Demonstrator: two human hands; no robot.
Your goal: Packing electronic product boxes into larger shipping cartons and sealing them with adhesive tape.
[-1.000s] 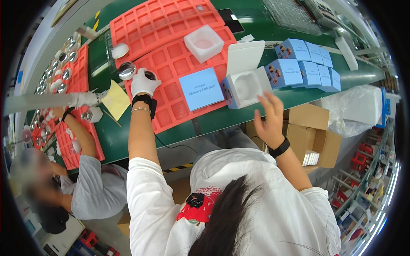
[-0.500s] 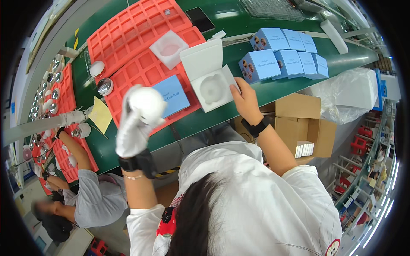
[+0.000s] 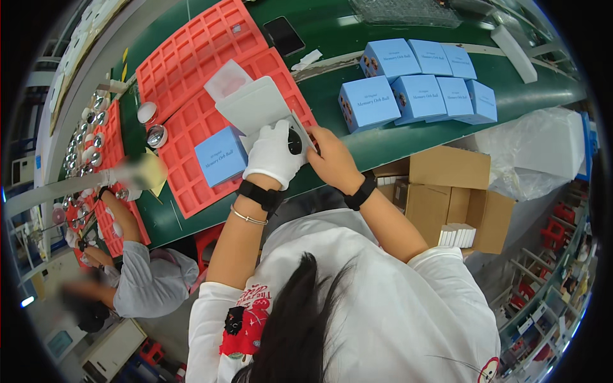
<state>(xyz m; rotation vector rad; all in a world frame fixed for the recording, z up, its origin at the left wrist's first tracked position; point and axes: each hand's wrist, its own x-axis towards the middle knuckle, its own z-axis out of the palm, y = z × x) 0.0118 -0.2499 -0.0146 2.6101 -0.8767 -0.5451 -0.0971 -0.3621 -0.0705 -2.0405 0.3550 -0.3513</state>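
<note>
My left hand point(image 3: 271, 153), in a white glove, is at the open white box point(image 3: 253, 103), its fingers curled over a ball point(image 3: 295, 142). Only a dark, glossy round patch of the ball shows beside the glove; the rest is hidden. My bare right hand point(image 3: 334, 159) grips the box's right wall. The box lid stands up on the far side, and the glove covers most of the inside. Left of the glove, a closed light-blue box point(image 3: 221, 157) rests on a red compartment tray point(image 3: 182, 167). A white foam block point(image 3: 225, 78) sits behind the lid.
Several light-blue boxes point(image 3: 373, 105) stand in two rows at the right. Beyond lies a phone point(image 3: 284, 36). An open carton point(image 3: 440, 167) is below the bench's right edge. At the left, a co-worker's arm point(image 3: 121, 214) reaches over another tray with silvery half-spheres.
My left hand has carried the ball right and down to the white box. The box has shifted left and tilted, my right hand still on its wall.
</note>
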